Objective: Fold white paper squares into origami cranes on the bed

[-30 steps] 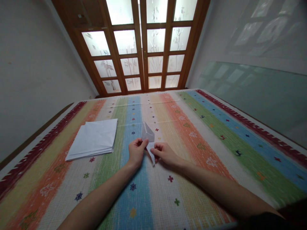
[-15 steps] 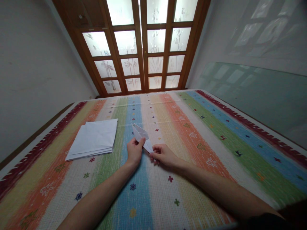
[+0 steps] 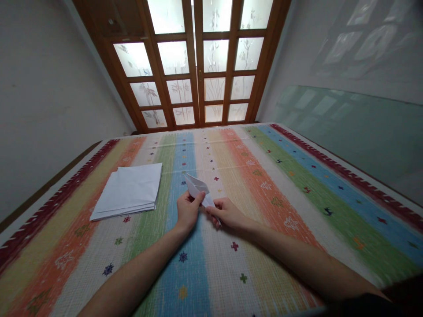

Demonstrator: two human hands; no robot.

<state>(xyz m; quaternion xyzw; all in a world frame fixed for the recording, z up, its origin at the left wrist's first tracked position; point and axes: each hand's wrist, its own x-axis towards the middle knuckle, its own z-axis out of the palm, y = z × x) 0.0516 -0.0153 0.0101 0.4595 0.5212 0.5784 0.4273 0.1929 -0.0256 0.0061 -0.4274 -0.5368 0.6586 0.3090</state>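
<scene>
A desk is filling the lower view, and a striped cloth (image 3: 228, 264) is covering its top. The cloth is showing bands of dark red, yellow, orange, white, green and blue, with small crosses, snowflakes, leaves and deer scattered along them. Faint creases are crossing its far part. On the left side, a stack of white paper (image 3: 130, 189) is lying flat, its sheets overlapping slightly unevenly at the edges.

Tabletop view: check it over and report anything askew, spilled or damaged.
The stack of white paper is slightly askew: its sheets are unevenly aligned, with a step at the far left corner. The striped tablecloth has faint creases toward its far end. No spill or tear is visible.
</scene>
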